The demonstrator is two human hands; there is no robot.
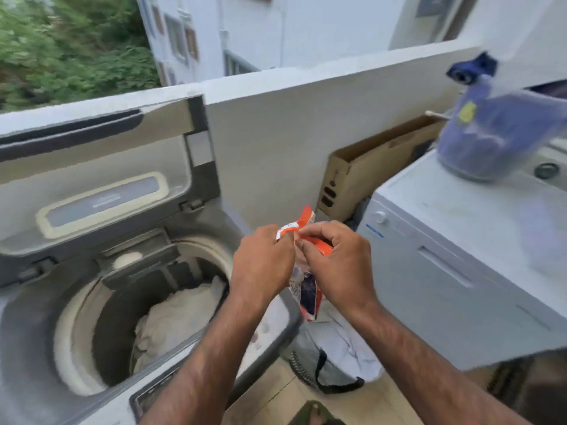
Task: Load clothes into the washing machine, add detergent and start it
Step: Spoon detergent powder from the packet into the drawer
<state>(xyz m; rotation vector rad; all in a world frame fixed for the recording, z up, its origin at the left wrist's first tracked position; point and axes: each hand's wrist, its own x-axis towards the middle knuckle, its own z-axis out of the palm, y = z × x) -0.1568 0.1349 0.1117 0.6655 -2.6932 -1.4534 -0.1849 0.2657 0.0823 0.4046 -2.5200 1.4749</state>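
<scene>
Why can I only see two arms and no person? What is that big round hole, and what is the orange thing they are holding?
The camera sits on the person's head and looks down, so you see what they see: only their own arms and hands. There is just this one picture.

The big round hole is the tub of a washing machine that opens from the top. Its lid is flipped up, and pale clothes already lie inside.

The orange thing is a small detergent packet. The left hand and the right hand both pinch its top edge, which looks like tearing it open.

To the right stands a white appliance with a blurry blue bag on top. A cardboard box leans against the wall behind it, and a laundry bag sits on the floor.
</scene>
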